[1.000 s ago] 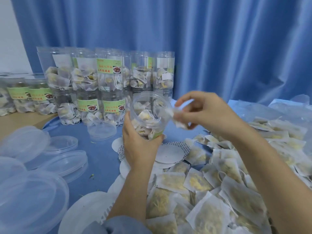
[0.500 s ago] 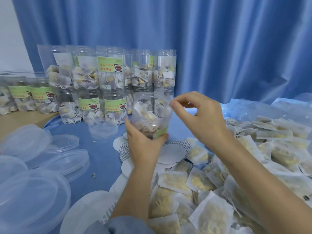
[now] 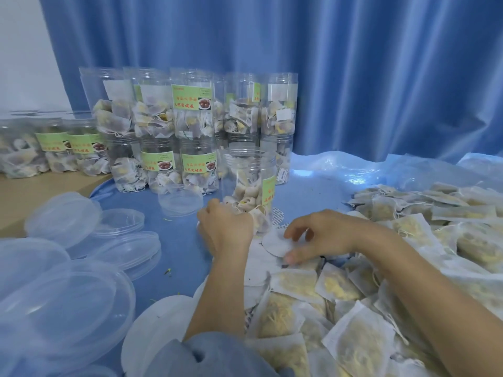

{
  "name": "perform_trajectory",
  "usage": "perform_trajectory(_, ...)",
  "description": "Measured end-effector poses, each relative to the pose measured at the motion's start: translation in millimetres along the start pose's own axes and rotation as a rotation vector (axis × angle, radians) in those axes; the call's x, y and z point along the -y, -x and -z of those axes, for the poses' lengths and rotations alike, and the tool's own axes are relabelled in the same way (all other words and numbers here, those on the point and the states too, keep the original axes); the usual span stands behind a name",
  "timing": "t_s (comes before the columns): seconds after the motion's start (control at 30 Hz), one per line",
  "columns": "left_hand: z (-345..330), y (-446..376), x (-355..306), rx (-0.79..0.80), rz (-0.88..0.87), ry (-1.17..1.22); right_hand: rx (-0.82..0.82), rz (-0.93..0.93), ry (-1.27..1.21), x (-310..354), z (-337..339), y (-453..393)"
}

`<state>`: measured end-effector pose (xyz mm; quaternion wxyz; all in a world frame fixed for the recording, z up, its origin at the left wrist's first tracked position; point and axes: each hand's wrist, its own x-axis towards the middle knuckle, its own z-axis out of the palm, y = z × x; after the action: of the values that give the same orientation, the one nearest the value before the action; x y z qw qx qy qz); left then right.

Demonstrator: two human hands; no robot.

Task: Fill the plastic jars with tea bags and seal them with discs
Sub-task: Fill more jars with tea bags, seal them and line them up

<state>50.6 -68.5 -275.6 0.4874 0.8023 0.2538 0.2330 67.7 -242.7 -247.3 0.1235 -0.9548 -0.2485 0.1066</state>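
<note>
Upright, open jar holds tea bags.

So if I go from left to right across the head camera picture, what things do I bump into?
Clear lids → left hand holding the jar → white disc → right hand → tea bag heap.

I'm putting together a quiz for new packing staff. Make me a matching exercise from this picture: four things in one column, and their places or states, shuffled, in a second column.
Things:
1. clear plastic jar with the green label
2. white round sealing disc
3. loose clear plastic lids
4. pile of paper tea bags

Places or states:
A. spread over the right side of the table
B. upright and open-topped, held low by the left hand
C. heaped at the left
D. under the fingers of the right hand

Pairs: 1-B, 2-D, 3-C, 4-A
</note>
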Motion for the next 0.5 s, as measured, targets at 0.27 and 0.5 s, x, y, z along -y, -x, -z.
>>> perform_trajectory(0.27, 40.0, -15.0, 7.6, -0.225, 0.247, -0.393, -0.115, 0.013, 0.058, 0.2, -2.5, 0.9)
perform_trajectory(0.5, 22.8, -11.7, 19.1, -0.004, 0.089, -0.733, -0.508, 0.058, 0.144, 13.4, 3.0, 6.9)
